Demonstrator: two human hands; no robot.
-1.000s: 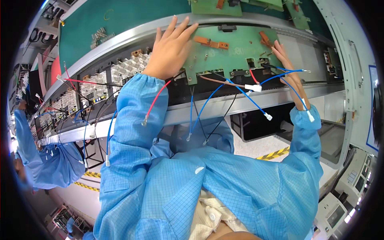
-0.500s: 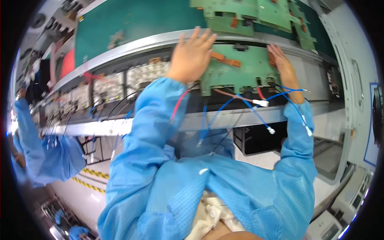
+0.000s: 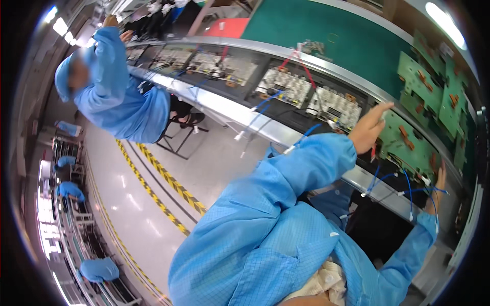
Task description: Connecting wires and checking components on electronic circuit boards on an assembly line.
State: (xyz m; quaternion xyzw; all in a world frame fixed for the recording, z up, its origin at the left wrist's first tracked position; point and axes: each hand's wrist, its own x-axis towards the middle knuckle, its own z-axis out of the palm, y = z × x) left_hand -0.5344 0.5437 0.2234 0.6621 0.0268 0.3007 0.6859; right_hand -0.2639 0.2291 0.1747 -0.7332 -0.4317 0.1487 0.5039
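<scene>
the green rectangular circuit board with brown blocks [image 3: 421,149] lies in the dark channel behind the near silver metal rail [image 3: 278,133], between my two hands. my left hand [image 3: 368,130] is at the board's left end; my right hand [image 3: 439,186] is at its right end. the left hand is unclenched, fingers extended toward the far side of the channel; contact with the board cannot be confirmed. the right hand is likewise unclenched, fingers upright along the board's end; i cannot tell whether they press on it. the left forearm, in a blue gridded sleeve [image 3: 316,159], crosses the near rail at a slant; the right forearm rises from below. thin blue wires with white connectors [image 3: 410,196] hang from the board's near edge.
</scene>
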